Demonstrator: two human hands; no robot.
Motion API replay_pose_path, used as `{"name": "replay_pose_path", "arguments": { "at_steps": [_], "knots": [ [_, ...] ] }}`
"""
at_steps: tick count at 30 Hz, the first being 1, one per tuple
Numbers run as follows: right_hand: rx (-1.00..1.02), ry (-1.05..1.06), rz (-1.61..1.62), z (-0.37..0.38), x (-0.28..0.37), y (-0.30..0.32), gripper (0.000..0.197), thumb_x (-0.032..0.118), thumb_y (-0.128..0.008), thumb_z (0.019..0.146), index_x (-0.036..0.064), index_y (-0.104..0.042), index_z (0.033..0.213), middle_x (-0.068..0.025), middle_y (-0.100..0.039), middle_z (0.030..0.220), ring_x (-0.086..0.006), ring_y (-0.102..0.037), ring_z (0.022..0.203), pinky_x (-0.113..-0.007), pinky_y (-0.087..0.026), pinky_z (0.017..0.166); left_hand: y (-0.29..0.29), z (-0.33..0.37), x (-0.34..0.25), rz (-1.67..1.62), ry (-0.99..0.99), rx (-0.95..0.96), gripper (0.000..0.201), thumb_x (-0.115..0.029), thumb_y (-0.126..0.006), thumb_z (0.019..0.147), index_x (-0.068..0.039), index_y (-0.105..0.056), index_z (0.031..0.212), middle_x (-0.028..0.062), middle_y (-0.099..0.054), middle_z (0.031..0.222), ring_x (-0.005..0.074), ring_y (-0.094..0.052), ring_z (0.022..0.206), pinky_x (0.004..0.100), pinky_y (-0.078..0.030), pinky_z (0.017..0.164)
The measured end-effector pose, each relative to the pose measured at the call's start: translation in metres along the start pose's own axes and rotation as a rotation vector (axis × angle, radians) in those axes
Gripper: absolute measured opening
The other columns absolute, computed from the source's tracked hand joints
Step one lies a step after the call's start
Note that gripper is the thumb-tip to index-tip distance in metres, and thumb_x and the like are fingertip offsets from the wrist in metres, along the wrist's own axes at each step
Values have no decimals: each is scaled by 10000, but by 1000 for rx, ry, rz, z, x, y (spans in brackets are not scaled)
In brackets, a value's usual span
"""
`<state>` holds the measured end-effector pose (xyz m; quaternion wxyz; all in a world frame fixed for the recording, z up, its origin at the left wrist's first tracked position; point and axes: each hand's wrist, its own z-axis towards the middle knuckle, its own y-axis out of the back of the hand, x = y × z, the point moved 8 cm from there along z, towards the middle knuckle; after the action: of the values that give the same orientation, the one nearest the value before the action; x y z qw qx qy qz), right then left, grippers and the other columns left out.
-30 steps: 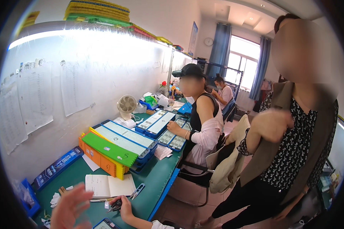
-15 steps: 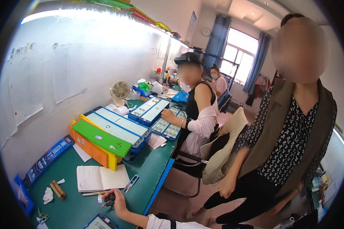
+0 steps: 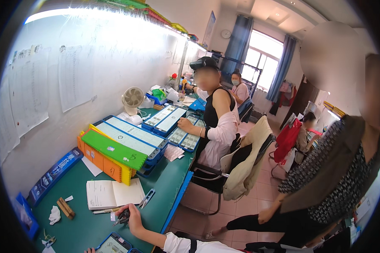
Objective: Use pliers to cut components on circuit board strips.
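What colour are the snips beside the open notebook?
The snips have blue handles; the head view shows them.

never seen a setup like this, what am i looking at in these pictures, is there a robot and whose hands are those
There is no robot here: a person works with two bare hands. Every picture comes from one wide fisheye camera worn on that person's head, which is why straight edges bend near the rim.

The right hand grips a dark hand tool; its exact type is hard to tell. Of the left hand, only fingertips show, beside a blue-edged case.

On the green table lie an open notebook, blue-handled snips, a small wooden block and stacked coloured panels. A fan stands farther back.

The seated person in a black cap and the standing person are other people.
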<state>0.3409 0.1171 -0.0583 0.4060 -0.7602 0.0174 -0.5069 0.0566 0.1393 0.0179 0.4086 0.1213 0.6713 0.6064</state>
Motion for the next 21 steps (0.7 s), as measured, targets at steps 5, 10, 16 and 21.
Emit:
{"name": "replay_pose_path", "arguments": {
  "at_steps": [5,10,16,21],
  "knots": [
    [4,5,9,-5,-3,-2,364,260,-275,1020,14,-494,864,-152,-640,824,-219,-651,774,-308,-525,759,0,-6,1,39,-13,-45,686,-384,-573,858,-22,-349,1396,208,-362,1428,388,-262,1355,549,-102,1124],
    [-4,6,4,-13,6,3,344,247,-284,1014,16,-493,869,-148,-639,821,-221,-654,768,-308,-529,748,-1,-11,-9,102,-20,-20,697,-395,-557,864,-25,-330,1409,208,-340,1443,392,-237,1367,567,-89,1119],
    [-10,-55,83,-3,11,10,327,224,-302,999,17,-510,857,-145,-648,807,-218,-653,753,-306,-529,725,12,-25,-17,-49,85,31,755,-350,-583,862,-26,-238,1451,210,-231,1502,411,-167,1394,593,-68,1108],
    [34,-57,70,8,-8,-16,279,224,-411,940,54,-567,783,-146,-658,772,-246,-631,733,-364,-495,740,17,-51,-2,47,173,-99,758,-379,-580,868,-16,-250,1446,183,-250,1504,389,-183,1397,572,-107,1113]
  ]
}}
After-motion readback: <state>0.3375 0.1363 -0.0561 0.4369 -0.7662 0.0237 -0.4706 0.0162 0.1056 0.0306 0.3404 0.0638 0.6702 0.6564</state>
